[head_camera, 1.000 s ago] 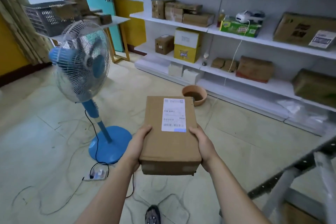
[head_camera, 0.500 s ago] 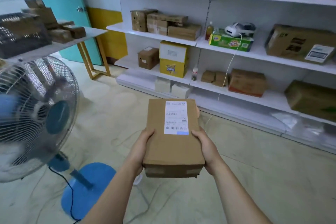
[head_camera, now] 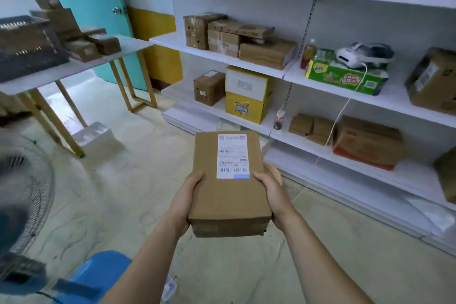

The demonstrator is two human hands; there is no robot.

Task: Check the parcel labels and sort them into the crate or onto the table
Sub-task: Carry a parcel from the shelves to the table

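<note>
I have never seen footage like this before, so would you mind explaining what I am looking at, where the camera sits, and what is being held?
There is no machine here. The one picture comes from a wide-angle camera worn on a person's head, looking forward and down, so you see their own forearms reaching into view.

The left hand and the right hand grip the two long sides of a brown cardboard parcel, held flat with its white shipping label facing up, as if to be read. The print is too small to make out.

On the left stands a table carrying a dark crate and a few small boxes beside it. White shelves with more boxes line the wall on the right. A blue standing fan is blurred at the lower left.
</note>
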